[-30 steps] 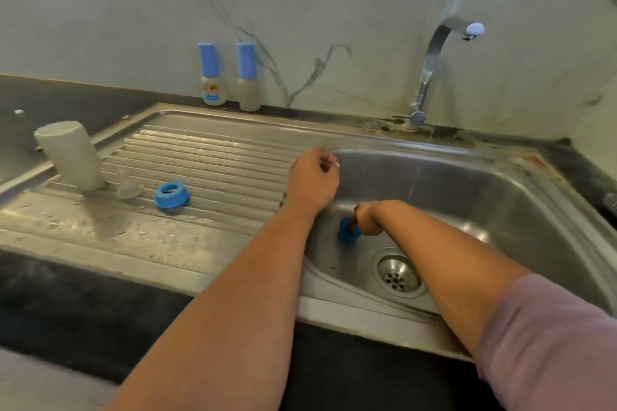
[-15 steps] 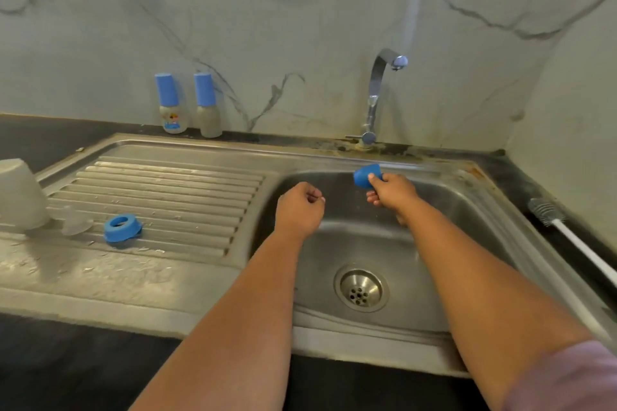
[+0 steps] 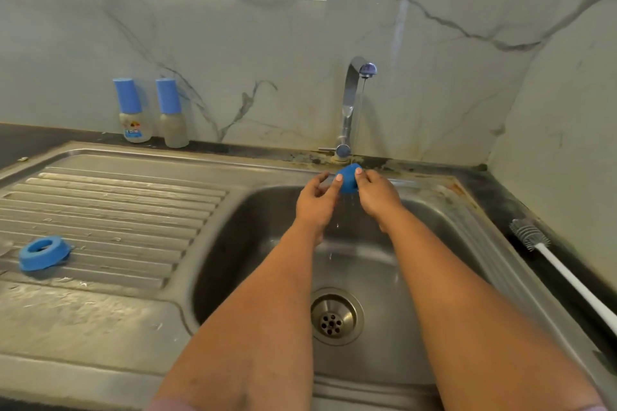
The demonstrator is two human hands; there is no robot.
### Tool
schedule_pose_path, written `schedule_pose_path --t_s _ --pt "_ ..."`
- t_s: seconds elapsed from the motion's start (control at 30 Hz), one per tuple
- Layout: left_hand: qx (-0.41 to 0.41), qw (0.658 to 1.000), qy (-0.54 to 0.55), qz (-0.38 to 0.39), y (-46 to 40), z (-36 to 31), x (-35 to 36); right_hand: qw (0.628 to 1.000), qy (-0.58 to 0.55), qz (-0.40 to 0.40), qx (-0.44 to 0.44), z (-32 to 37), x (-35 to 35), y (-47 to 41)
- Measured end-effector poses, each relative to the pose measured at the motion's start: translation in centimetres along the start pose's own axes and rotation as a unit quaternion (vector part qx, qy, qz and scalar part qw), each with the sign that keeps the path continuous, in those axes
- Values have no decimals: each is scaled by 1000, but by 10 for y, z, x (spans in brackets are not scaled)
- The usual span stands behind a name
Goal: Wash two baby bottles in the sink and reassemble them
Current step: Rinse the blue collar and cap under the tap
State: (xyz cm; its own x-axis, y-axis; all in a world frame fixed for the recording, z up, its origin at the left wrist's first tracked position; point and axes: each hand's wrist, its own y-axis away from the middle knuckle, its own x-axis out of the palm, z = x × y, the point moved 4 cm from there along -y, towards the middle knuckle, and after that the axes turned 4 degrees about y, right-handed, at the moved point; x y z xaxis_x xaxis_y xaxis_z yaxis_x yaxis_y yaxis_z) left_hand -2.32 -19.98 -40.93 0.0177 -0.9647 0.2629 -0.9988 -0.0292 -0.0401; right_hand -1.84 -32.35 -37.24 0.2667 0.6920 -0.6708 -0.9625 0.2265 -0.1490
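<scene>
Under the running tap (image 3: 359,77), over the sink (image 3: 434,243): right hand (image 3: 377,197) pinching a blue cap (image 3: 348,179); left hand (image 3: 315,200) half-curled, thumb and fingertip touching the same cap.

Dull, scuffed stainless-steel sink (image 3: 434,210) with ribbed drainboard; glossy chrome tap (image 3: 349,103); matt blue plastic ring (image 3: 43,252); polished veined marble wall (image 3: 267,27).
</scene>
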Motion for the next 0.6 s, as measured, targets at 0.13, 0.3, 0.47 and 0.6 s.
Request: schedule_pose_path --t_s 0.13,0.3,0.47,0.6 --pt "-32 996 79 28 -3 -10 4 998 57 1 -36 3 -1 -2" --pt "16 999 5 50 -7 -21 9 995 63 -19 -77 9 1 -1" --pt "39 994 -39 97 -9 -26 11 995 2 -64 -71 8 -5 -3" --pt "15 1000 8 -16 -18 -20 4 989 -14 -80 -120 5 -7 -2"
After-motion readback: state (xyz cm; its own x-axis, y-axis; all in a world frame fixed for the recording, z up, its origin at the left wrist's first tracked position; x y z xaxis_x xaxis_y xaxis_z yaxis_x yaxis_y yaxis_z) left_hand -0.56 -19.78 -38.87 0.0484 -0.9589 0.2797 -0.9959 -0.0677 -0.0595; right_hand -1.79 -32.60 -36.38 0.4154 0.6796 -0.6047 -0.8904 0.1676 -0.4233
